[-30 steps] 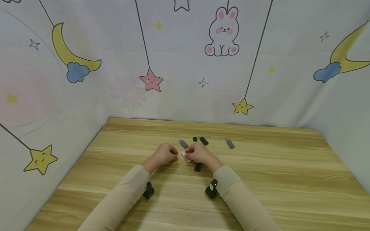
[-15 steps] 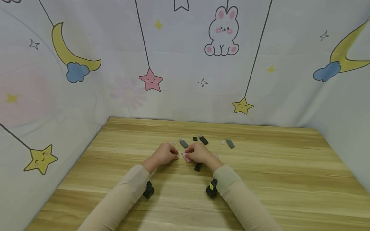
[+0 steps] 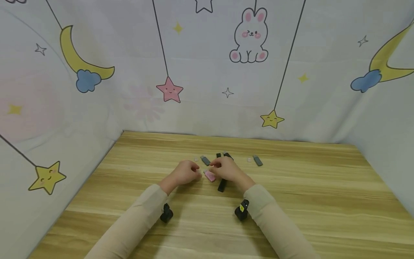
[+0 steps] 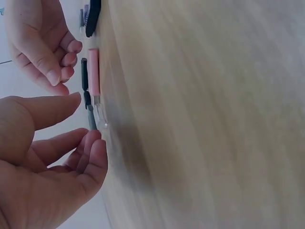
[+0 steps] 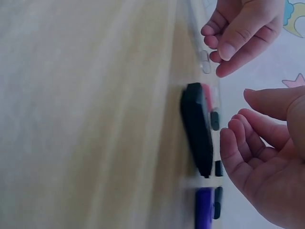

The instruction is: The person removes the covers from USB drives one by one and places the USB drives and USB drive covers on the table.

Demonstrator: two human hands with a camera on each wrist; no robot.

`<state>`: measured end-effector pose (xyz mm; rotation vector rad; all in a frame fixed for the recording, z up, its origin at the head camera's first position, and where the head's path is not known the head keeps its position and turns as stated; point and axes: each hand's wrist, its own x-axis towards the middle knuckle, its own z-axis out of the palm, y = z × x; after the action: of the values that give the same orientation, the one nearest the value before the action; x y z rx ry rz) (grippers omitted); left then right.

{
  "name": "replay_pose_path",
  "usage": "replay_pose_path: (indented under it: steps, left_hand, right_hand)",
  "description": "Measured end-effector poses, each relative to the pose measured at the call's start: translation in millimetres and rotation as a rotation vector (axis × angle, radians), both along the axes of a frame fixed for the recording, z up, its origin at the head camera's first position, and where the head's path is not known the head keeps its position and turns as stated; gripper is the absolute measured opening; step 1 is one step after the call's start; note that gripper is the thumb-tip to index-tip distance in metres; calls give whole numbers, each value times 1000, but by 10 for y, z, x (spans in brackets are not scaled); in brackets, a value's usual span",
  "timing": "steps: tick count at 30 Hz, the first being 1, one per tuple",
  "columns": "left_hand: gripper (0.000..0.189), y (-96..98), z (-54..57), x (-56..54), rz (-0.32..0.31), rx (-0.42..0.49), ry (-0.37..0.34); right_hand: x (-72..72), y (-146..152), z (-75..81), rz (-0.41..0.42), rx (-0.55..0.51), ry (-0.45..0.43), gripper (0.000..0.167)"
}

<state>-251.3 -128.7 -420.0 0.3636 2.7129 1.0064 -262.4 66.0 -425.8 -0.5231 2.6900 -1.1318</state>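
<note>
I judged that the small pink stick was best handled with a light pinch across its sides, clear of its metal connector, with the transparent cap kept in line. The stick lay on the bench between my hands, cap at its connector end. My left grip and right grip held nothing, thumbs well parted from loosely bent fingers; whether my left fingertips touched the cap, I couldn't tell.

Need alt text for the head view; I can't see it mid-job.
A person's left hand and right hand, both holding nothing, flank a pink USB stick on a wooden table. Grey sticks, black sticks and small caps lie nearby.
</note>
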Motion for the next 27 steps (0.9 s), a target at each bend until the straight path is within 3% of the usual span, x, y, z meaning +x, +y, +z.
replay_pose_path:
  steps: [10, 17, 27]
  left_hand:
    - [39, 112, 129, 94, 66, 64, 35]
    - [40, 234, 191, 209, 29, 113, 21]
    - [37, 352, 184, 318, -54, 155, 88]
  right_hand:
    - [59, 192, 231, 52, -11, 39, 32]
    - [97, 322, 264, 79, -15, 58, 33]
    - [187, 460, 254, 113, -29, 86, 34]
